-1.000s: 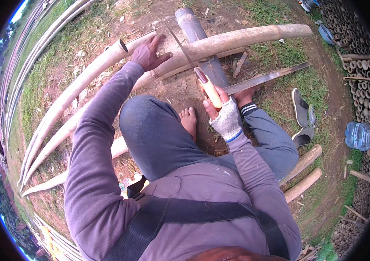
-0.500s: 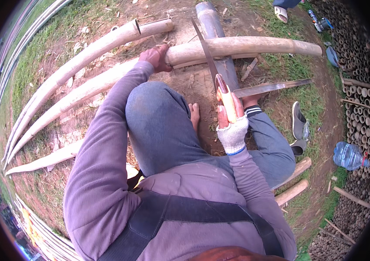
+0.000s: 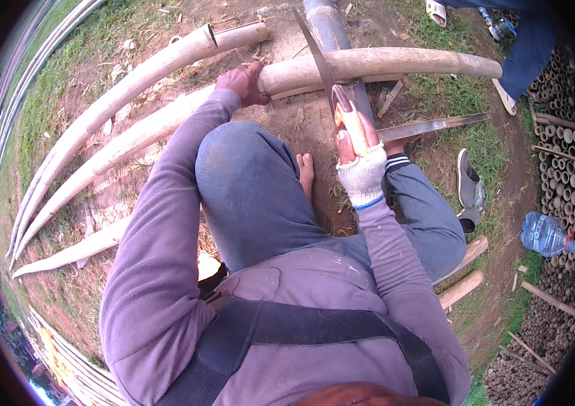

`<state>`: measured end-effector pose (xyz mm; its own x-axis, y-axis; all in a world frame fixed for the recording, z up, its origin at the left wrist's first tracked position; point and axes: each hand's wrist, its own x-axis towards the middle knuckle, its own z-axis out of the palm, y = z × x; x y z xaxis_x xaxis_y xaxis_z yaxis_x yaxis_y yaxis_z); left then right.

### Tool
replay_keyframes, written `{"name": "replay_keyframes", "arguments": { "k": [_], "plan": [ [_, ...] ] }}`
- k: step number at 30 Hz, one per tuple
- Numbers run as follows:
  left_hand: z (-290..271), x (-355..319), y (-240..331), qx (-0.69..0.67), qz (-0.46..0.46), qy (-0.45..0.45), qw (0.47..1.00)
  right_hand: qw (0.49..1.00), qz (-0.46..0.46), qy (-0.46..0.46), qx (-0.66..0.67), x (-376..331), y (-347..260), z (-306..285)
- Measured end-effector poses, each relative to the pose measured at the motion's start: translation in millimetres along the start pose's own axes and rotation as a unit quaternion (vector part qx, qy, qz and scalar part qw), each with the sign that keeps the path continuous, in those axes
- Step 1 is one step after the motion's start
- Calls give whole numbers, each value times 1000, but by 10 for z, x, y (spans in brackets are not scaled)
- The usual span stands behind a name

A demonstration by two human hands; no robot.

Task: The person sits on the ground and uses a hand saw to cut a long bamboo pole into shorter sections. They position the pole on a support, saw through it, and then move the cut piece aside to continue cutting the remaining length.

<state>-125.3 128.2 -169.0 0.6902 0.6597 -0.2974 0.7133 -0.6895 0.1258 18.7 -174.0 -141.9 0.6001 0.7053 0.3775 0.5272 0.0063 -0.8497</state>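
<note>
My right hand (image 3: 363,162), in a white glove with bare fingertips, is closed around the light wooden handle of a handsaw (image 3: 316,55). The saw's blade stands across a thick pale bamboo pole (image 3: 409,61), near where that pole crosses a grey pole (image 3: 326,26) on the ground. My bare left hand (image 3: 243,85) is wrapped over the bamboo, left of the blade, its thumb side partly hidden. Beside my right hand a long flat metal blade (image 3: 436,126) points right; its near end is hidden behind the hand.
More bamboo poles (image 3: 145,71) lie at the left. A co-worker's dark blue trouser leg (image 3: 527,57) and sandals are at the upper right. Stacked bamboo pieces (image 3: 561,166), a large plastic bottle (image 3: 544,233) and grey shoes (image 3: 467,179) sit at the right.
My right hand and the saw have shifted slightly up and left. The co-worker's leg has stepped into view at the upper right, beside the bamboo's end. My left hand keeps its hold.
</note>
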Motion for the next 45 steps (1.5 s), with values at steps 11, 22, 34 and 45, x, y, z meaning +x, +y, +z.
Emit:
{"name": "replay_keyframes", "arguments": {
  "k": [11, 22, 34, 45],
  "plan": [
    [47, 64, 2, 0, 9, 17, 1000, 998, -56, 26, -27, 338, 136, 244],
    [1, 41, -10, 9, -22, -34, 999, 998, 4, -59, -26, -1119, -116, -742],
    [29, 151, 99, -34, 10, 4, 999, 992, 54, -46, 101, 76, 23, -229],
    [-17, 259, 241, -22, 0, -22, 1000, 994, 41, 38, -96, 189, -75, -233]
  ]
}}
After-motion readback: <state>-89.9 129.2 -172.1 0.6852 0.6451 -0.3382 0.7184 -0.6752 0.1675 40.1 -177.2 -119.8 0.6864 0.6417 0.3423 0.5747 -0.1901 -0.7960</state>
